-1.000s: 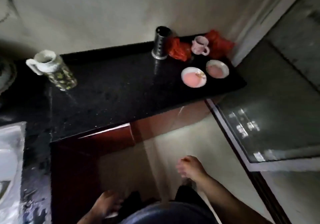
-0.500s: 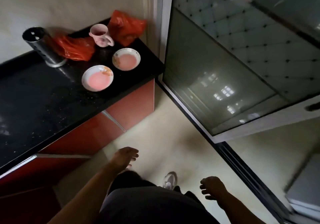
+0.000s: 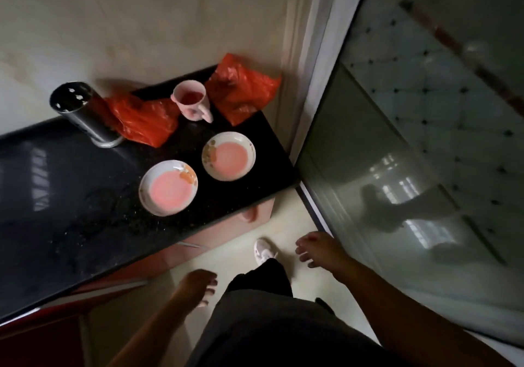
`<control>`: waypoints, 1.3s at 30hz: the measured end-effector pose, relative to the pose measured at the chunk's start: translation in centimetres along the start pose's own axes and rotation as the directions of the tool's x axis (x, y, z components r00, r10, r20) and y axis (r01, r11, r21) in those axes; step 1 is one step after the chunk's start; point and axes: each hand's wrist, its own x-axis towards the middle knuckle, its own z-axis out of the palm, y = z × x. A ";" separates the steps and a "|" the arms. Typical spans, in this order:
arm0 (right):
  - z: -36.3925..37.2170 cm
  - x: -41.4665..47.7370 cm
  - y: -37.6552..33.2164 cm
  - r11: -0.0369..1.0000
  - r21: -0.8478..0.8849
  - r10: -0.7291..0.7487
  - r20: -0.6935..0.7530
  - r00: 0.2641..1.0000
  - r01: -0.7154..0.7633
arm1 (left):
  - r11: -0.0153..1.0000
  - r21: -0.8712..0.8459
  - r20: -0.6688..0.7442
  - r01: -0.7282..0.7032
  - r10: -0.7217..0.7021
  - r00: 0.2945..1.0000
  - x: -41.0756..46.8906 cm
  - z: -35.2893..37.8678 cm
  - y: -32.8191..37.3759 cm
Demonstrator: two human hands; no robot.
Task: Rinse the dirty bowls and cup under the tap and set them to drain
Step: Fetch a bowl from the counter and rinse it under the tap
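Two white bowls holding pink liquid sit on the black countertop (image 3: 71, 196): the nearer bowl (image 3: 168, 187) and the farther bowl (image 3: 228, 156) to its right. Behind them stands a pink cup (image 3: 192, 101) with red residue inside, handle toward me. My left hand (image 3: 200, 283) hangs low in front of the counter edge, fingers loose, holding nothing. My right hand (image 3: 319, 249) is out to the right over the floor, fingers spread and empty. Both hands are well short of the dishes.
Two red plastic bags (image 3: 141, 120) (image 3: 241, 89) flank the cup. A perforated metal utensil holder (image 3: 80, 111) stands at the back left. A glass sliding door (image 3: 397, 182) lies just right of the counter end. Red cabinet fronts (image 3: 42, 327) sit below the counter. My shoe (image 3: 263, 250) is on the pale floor.
I have stepped closer to the counter's right end; the bowls and cup now lie nearer and more central. My right hand has risen forward, the left stays low.
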 end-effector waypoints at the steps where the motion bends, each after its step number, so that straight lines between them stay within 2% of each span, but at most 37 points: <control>1: -0.7 0.9 -2.3 0.999 0.014 -0.033 0.016 0.999 0.033 | 0.996 -0.041 0.028 -0.075 0.076 0.997 0.1 0.6 2.6; 3: -2.0 2.7 -6.8 0.995 0.027 -0.102 0.052 0.993 0.101 | 0.965 -0.148 0.034 -0.217 0.224 0.974 0.0 1.6 8.9; 6: -2.5 5.7 -13.1 0.983 -0.005 -0.183 0.052 0.982 0.184 | 0.915 -0.271 -0.049 -0.298 0.296 0.954 0.4 2.0 15.6; 10: -1.7 9.7 -19.8 0.968 -0.095 -0.228 0.069 0.971 0.234 | 0.887 -0.408 -0.135 -0.218 0.177 0.975 1.9 2.0 20.9; 14: -0.6 12.9 -23.8 0.922 -0.285 -0.214 0.188 0.959 0.262 | 0.901 -0.412 -0.218 -0.136 0.048 0.975 3.3 2.2 22.8; 20: -0.5 16.0 -25.2 0.872 -0.412 -0.166 0.257 0.952 0.264 | 0.867 -0.467 -0.359 -0.177 -0.003 0.933 3.4 3.9 24.0; 24: -1.0 16.5 -25.3 0.753 -0.554 -0.221 0.294 0.930 0.354 | 0.818 -0.538 -0.389 -0.203 -0.027 0.921 1.2 5.5 23.3; 27: -1.1 15.7 -25.0 0.623 -0.613 -0.296 0.389 0.872 0.485 | 0.796 -0.557 -0.443 -0.237 -0.044 0.895 -1.1 6.5 21.4; 34: 3.4 9.3 -24.0 0.444 -0.495 -0.331 0.684 0.650 0.747 | 0.658 -0.675 -0.534 -0.334 -0.123 0.836 -7.8 6.9 12.9; 36: 6.2 6.6 -23.5 0.397 -0.465 -0.318 0.740 0.593 0.792 | 0.620 -0.696 -0.570 -0.362 -0.170 0.804 -9.9 6.3 9.9; 39: 11.6 2.1 -22.1 0.378 -0.423 -0.284 0.794 0.538 0.823 | 0.586 -0.700 -0.634 -0.408 -0.246 0.734 -13.1 5.0 5.1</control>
